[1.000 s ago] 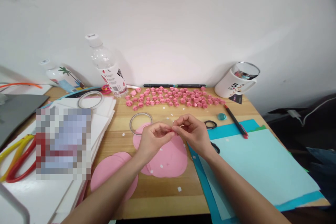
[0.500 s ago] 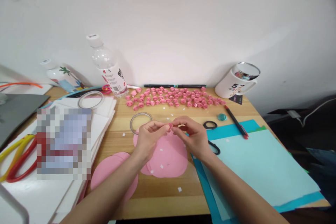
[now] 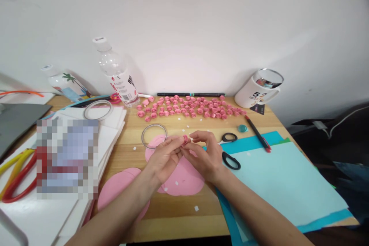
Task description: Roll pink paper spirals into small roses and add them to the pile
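Over the middle of the wooden desk (image 3: 178, 223) my left hand (image 3: 164, 157) and my right hand (image 3: 203, 153) meet fingertip to fingertip. Both pinch a small rolled pink paper rose (image 3: 185, 138) between them. Under the hands lie overlapping pink paper discs (image 3: 184, 178), with another pink disc (image 3: 115, 190) nearer my left forearm. A clear ring of tape (image 3: 154, 135) lies just left of my left hand. Several finished pink paper roses (image 3: 190, 107) are spread in rows at the back of the desk.
Black scissors (image 3: 230, 153) lie right of my right hand on light blue paper sheets (image 3: 282, 184). A red pen (image 3: 258, 133), a white mug (image 3: 256, 90), a black pen (image 3: 190, 94), a clear bottle (image 3: 117, 73) and white foam sheets (image 3: 112, 130) with a second ring (image 3: 98, 109) surround the workspace.
Both hands have dropped slightly toward me and closed tighter around the small pink roll; the right fingers now curl lower around it.
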{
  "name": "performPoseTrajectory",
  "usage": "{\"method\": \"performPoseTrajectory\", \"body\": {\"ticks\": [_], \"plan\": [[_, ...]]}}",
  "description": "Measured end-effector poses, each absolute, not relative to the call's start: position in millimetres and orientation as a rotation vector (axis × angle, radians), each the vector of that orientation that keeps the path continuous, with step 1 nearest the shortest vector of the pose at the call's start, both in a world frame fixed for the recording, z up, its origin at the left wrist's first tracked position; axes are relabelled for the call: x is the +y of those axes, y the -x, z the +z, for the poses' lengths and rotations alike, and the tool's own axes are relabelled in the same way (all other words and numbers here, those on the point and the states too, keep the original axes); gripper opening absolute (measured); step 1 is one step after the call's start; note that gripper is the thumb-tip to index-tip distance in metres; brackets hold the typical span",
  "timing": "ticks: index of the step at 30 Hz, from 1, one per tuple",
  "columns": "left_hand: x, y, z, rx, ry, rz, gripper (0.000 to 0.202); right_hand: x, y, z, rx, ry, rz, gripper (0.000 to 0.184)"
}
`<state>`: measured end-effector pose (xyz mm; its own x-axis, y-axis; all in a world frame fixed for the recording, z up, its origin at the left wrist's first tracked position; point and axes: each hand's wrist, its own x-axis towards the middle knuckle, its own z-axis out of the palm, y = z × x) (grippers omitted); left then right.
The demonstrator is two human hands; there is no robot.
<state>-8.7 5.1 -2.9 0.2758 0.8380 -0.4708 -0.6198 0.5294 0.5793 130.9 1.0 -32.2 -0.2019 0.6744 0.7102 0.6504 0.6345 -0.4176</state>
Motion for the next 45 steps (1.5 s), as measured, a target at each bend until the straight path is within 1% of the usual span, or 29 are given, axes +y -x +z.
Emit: {"method": "performPoseTrajectory", "body": {"ticks": [7,12,18,21,24,27,29,33,37,41,45], "plan": [[4,7,-4,0.851,-0.338,1.108,0.011,-1,-134,-30,-1.841,1.185,0.193,0.015],[5,6,-5,0.902,-0.419,1.205,0.016,4,-139,-31,-1.865,1.037,0.287,0.021],[5,6,-4,0.970,-0.503,1.229,0.019,9,-137,-21,-1.754,1.034,0.487,0.014],[4,4,-1,1.018,-0.563,1.237,0.018,8,-136,-19,-1.680,1.083,0.659,0.009],[3,3,2,1.080,-0.625,1.246,0.016,7,-134,-20,-1.520,1.133,0.920,0.006],[2,2,5,1.154,-0.689,1.260,0.016,6,-131,-19,-1.358,1.108,1.156,0.011],[2,1,5,1.194,-0.725,1.274,0.015,7,-131,-18,-1.310,1.061,1.235,0.013],[2,2,5,1.194,-0.762,1.272,0.014,10,-133,-14,-1.274,1.048,1.265,0.014],[1,3,6,1.205,-0.793,1.264,0.016,9,-133,-15,-1.247,1.078,1.268,0.017],[0,3,5,1.227,-0.855,1.252,0.010,7,-130,-20,-1.169,1.096,1.269,0.019],[0,4,2,1.253,-0.876,1.261,0.010,5,-128,-21,-1.135,1.102,1.280,0.017]]}}
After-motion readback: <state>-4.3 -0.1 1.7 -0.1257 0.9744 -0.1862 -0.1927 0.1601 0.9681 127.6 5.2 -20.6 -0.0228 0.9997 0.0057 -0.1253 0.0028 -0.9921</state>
